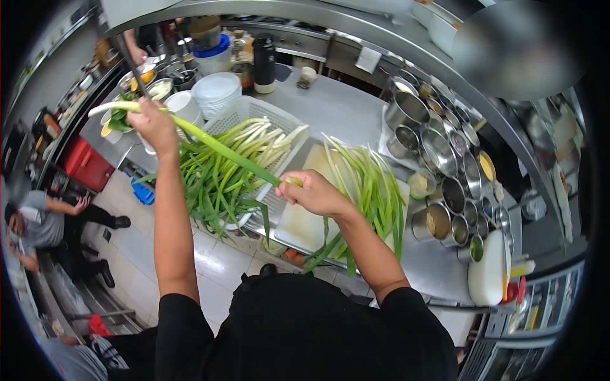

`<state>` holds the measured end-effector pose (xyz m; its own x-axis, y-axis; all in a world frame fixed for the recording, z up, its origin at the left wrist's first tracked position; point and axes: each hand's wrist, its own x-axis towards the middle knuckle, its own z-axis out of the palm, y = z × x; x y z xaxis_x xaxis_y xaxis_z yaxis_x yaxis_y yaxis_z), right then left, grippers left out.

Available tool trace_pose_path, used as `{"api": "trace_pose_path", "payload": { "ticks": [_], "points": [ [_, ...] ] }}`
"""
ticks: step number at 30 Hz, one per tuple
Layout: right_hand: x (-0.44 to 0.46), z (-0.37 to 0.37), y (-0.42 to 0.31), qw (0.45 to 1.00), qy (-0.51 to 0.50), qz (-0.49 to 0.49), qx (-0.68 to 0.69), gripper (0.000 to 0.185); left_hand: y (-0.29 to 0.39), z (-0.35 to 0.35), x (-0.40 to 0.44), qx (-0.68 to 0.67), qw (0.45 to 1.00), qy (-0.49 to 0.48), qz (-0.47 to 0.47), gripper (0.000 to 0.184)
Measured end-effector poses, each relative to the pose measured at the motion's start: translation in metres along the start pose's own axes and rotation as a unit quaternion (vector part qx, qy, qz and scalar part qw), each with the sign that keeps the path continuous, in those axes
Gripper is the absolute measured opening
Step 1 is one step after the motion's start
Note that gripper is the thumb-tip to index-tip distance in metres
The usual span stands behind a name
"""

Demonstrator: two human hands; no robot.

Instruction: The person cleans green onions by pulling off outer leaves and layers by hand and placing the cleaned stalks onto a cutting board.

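Observation:
One long green onion point(219, 147) stretches between my two hands, above a basket. My left hand point(154, 126) is closed round it near its white end. Toward its green end, my right hand point(312, 192) grips it with bent fingers. Beneath it, a pile of green onions point(222, 178) fills a white perforated basket point(295, 141), with leaves hanging over the near edge. On the right, a second bunch of green onions point(375, 190) lies across a white cutting board point(298, 225), its leaves hanging past the front edge.
Metal pots point(406, 109) and small containers crowd the counter's right side. Stacked white lids point(217, 89), a blue-lidded tub point(213, 56) and a black bottle point(264, 63) stand behind the basket. A person point(47, 219) is at the left; another person's hand point(138, 56) shows at the back left.

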<state>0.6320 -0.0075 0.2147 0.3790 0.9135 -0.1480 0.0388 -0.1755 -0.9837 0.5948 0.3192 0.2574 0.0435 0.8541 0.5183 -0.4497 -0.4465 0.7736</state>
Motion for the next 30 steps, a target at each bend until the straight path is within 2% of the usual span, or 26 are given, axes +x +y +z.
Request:
{"api": "trace_pose_path", "payload": {
  "ticks": [2,3,4,6,8,10,12,13,14,16,18,19,20,21,22,24,25,26,28,30],
  "points": [
    [-0.004,0.007,0.006,0.977,0.173,-0.065,-0.105,0.020,-0.006,-0.002,0.002,-0.013,1.000,0.015,0.018,0.022],
    [-0.004,0.012,0.015,0.962,0.236,-0.107,-0.092,0.019,-0.018,-0.006,0.005,-0.004,0.999,0.005,0.034,0.022],
    [-0.005,0.016,0.024,0.939,0.299,-0.149,-0.083,0.018,0.004,0.000,-0.007,0.019,1.000,-0.014,0.018,0.026],
    [-0.027,0.027,0.007,0.923,0.365,-0.104,-0.071,0.016,0.017,0.017,-0.025,-0.004,1.000,0.024,-0.012,0.032],
    [-0.048,0.026,0.005,0.907,0.412,-0.063,-0.053,0.014,0.015,0.034,-0.036,-0.076,0.997,-0.002,-0.022,0.030],
    [-0.076,0.018,0.012,0.808,0.563,-0.163,-0.060,0.012,0.012,0.044,-0.039,-0.134,0.989,-0.025,-0.056,0.029],
    [-0.133,0.008,0.003,0.758,0.626,-0.163,-0.079,0.011,0.029,0.063,-0.055,-0.131,0.989,-0.028,-0.060,0.026],
    [-0.166,0.003,0.006,0.717,0.659,-0.201,-0.109,0.012,0.038,0.068,-0.064,-0.154,0.975,-0.127,-0.101,0.024],
    [-0.202,0.007,0.000,0.694,0.692,-0.181,-0.086,0.013,0.045,0.074,-0.078,-0.174,0.948,-0.225,-0.142,0.026],
    [-0.274,0.015,-0.012,0.644,0.751,-0.144,-0.033,0.017,0.049,0.089,-0.115,-0.134,0.927,-0.317,-0.147,0.032],
    [-0.330,0.028,-0.013,0.535,0.828,-0.157,-0.055,0.018,0.063,0.103,-0.161,-0.116,0.882,-0.419,-0.182,0.031],
    [-0.354,0.032,-0.008,0.492,0.849,-0.171,-0.087,0.018,0.057,0.108,-0.175,-0.120,0.873,-0.435,-0.187,0.031],
    [-0.378,0.039,-0.003,0.475,0.859,-0.156,-0.107,0.018,0.044,0.115,-0.191,-0.041,0.877,-0.455,-0.152,0.031],
    [-0.395,0.045,0.001,0.431,0.885,-0.102,-0.144,0.018,0.024,0.124,-0.215,0.030,0.867,-0.483,-0.117,0.032],
    [-0.414,0.052,0.008,0.380,0.906,-0.037,-0.182,0.018,-0.033,0.130,-0.218,0.055,0.839,-0.532,0.096,0.035],
    [-0.448,0.065,0.029,0.348,0.919,-0.001,-0.185,0.019,-0.058,0.136,-0.250,0.046,0.822,-0.562,-0.083,0.035],
    [-0.462,0.068,0.046,0.338,0.925,-0.019,-0.172,0.020,-0.071,0.138,-0.257,0.033,0.793,-0.598,-0.115,0.036],
    [-0.474,0.072,0.067,0.335,0.928,-0.041,-0.156,0.021,-0.054,0.134,-0.276,0.016,0.795,-0.589,-0.146,0.032],
    [-0.499,0.080,0.113,0.266,0.932,0.075,-0.235,0.021,-0.055,0.128,-0.295,0.048,0.782,-0.609,-0.120,0.030],
    [-0.519,0.087,0.170,0.239,0.935,0.107,-0.239,0.021,-0.089,0.125,-0.301,0.066,0.752,-0.631,-0.181,0.031]
  ]
}}
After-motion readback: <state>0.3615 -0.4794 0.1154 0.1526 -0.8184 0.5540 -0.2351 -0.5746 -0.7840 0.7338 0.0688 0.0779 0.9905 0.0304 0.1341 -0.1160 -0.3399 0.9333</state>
